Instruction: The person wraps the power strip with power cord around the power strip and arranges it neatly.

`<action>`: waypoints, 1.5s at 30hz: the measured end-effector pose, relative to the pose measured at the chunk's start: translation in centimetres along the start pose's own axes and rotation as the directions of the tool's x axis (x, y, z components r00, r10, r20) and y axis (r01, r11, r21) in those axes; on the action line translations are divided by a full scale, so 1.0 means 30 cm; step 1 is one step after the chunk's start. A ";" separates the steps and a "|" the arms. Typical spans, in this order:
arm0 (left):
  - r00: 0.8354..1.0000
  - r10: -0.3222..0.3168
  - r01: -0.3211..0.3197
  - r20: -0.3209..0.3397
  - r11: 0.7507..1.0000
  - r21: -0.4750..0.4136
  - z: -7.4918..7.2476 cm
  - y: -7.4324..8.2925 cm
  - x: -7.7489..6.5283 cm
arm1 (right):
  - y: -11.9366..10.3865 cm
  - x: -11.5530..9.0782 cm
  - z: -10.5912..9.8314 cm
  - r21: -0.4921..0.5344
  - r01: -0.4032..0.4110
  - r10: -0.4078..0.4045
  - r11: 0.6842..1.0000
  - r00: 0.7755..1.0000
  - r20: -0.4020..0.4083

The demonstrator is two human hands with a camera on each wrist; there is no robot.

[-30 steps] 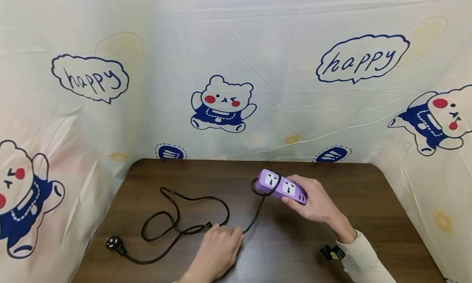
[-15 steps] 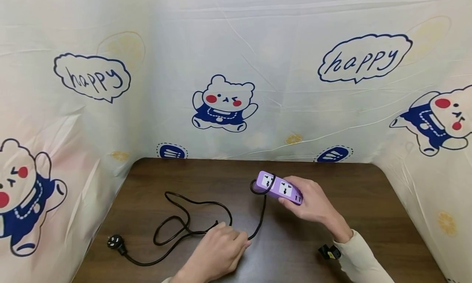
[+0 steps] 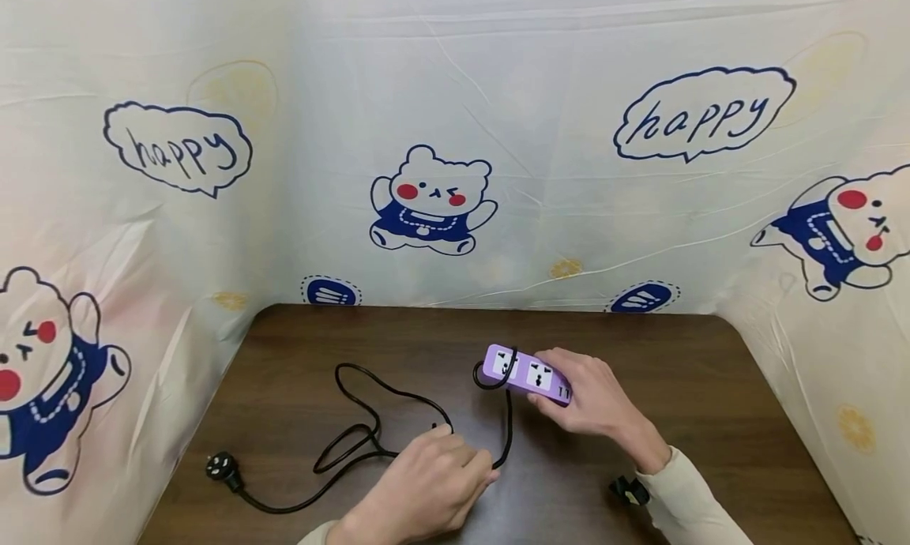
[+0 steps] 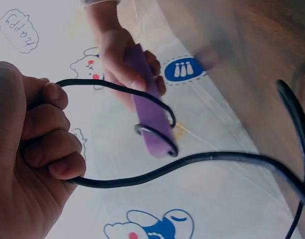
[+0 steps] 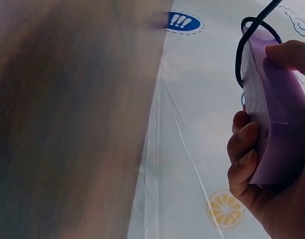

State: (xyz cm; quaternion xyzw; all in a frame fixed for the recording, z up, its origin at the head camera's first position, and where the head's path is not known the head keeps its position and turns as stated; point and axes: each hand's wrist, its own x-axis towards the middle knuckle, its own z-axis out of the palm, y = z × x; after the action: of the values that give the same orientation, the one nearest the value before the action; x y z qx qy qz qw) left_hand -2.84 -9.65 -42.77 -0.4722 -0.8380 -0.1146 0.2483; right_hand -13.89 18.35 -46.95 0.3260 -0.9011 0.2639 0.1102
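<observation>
My right hand (image 3: 590,395) grips the right end of a purple power strip (image 3: 524,373), thumb on the near side and fingers on the far side. White socket faces and two USB ports show on its top. A loop of black power cord (image 3: 509,426) goes around the strip's left end. My left hand (image 3: 434,482) holds the cord in curled fingers, seen closely in the left wrist view, where the cord (image 4: 127,181) passes through the fist. The rest of the cord lies in loose bends to the left, ending in a black plug (image 3: 223,468).
The brown wooden table (image 3: 298,332) has a patterned white curtain (image 3: 426,79) around its back and sides. A small black object (image 3: 629,491) shows beside the right sleeve (image 3: 693,498).
My left hand has moved right along with the cord, pulling its loose bends rightward. My right hand has shifted the power strip left and slightly nearer. The plug has hardly moved.
</observation>
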 end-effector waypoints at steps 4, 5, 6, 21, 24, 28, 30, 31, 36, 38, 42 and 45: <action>0.999 0.016 -0.017 -0.032 1.000 -0.018 -0.019 -0.013 0.017 | -0.007 -0.004 0.015 -0.003 0.032 -0.032 0.999 0.999 0.014; 0.999 0.019 -0.021 -0.046 0.999 -0.028 -0.024 -0.018 0.021 | -0.009 -0.005 0.019 -0.006 0.043 -0.043 0.999 0.999 0.019; 0.998 0.022 -0.024 -0.059 0.999 -0.034 -0.028 -0.024 0.026 | -0.011 -0.006 0.023 -0.009 0.054 -0.054 0.999 0.998 0.021; 0.999 -0.004 0.006 0.032 0.998 -0.058 -0.099 -0.140 0.070 | -0.064 -0.002 0.049 -0.072 0.209 -0.206 0.975 0.977 0.055; 0.999 -0.012 0.016 0.044 0.997 -0.081 -0.101 -0.152 0.075 | -0.069 -0.009 0.051 -0.081 0.219 -0.216 0.972 0.975 0.045; 0.998 -0.020 0.027 0.067 0.994 -0.106 -0.107 -0.165 0.081 | -0.077 -0.021 0.055 -0.075 0.233 -0.232 0.970 0.972 0.027; 0.997 -0.022 0.030 0.073 0.993 -0.117 -0.108 -0.177 0.084 | -0.084 -0.023 0.056 -0.064 0.244 -0.243 0.968 0.970 0.023; 0.997 -0.022 0.031 0.073 0.991 -0.128 -0.107 -0.184 0.085 | -0.086 -0.023 0.057 -0.063 0.247 -0.246 0.967 0.969 0.025; 0.998 -0.041 0.051 0.054 0.980 -0.191 -0.079 -0.234 0.095 | -0.093 -0.037 0.054 -0.050 0.248 -0.247 0.967 0.969 0.026; 0.997 -0.058 0.069 0.056 0.973 -0.221 -0.063 -0.254 0.096 | -0.095 -0.046 0.053 -0.042 0.251 -0.250 0.967 0.968 0.025; 0.992 -0.095 0.114 0.078 0.949 -0.293 -0.039 -0.291 0.090 | -0.105 -0.053 0.056 -0.016 0.272 -0.271 0.962 0.962 0.029; 0.988 -0.128 0.152 0.092 0.926 -0.346 -0.025 -0.318 0.087 | -0.111 -0.053 0.058 0.029 0.274 -0.275 0.961 0.961 0.043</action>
State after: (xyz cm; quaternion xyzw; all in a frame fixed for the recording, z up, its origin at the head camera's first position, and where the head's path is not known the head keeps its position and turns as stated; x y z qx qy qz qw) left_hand -11.82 -13.09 -40.38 -0.4517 -0.8434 -0.2638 0.1227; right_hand -10.58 16.10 -47.65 0.4550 -0.8464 0.2489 0.1209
